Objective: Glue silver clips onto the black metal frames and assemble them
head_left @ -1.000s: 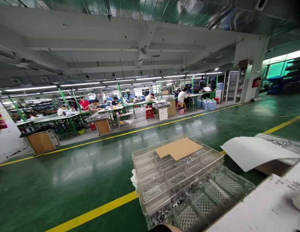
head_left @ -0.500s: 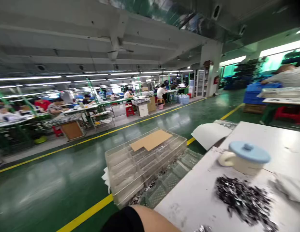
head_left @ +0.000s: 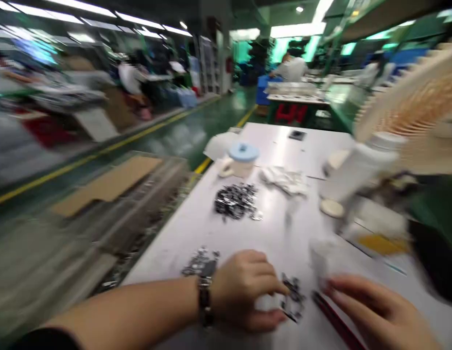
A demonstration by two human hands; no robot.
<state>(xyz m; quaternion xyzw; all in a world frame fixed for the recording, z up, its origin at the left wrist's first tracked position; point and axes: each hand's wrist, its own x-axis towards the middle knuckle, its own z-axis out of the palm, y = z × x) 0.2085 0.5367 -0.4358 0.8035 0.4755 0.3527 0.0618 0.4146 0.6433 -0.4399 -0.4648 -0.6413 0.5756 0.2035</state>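
My left hand (head_left: 248,291), with a dark bracelet (head_left: 204,296) at the wrist, is low over the white table (head_left: 167,248). Its fingers curl, thumb and forefinger apart, beside a small cluster of dark metal parts (head_left: 293,296); nothing shows between them. At the lower right my right hand (head_left: 379,306) is blurred, its fingertips close to a slim dark red tool (head_left: 335,318). Whether it grips the tool or a pale smeared shape above the fingertips, I cannot make out. Shiny small parts (head_left: 200,260) lie behind my left wrist, and a larger dark heap (head_left: 236,200) farther back.
A cup with a blue lid (head_left: 243,151) and a crumpled white cloth (head_left: 284,180) stand beyond the heap. At right are a white bottle (head_left: 364,165) and a fan-like ribbed object (head_left: 411,107). Left of the table are clear trays with cardboard (head_left: 113,184). Other people sit at distant benches.
My view has turned right and down toward the table. Both hands have come into view; before, only part of an arm with a black sleeve showed.
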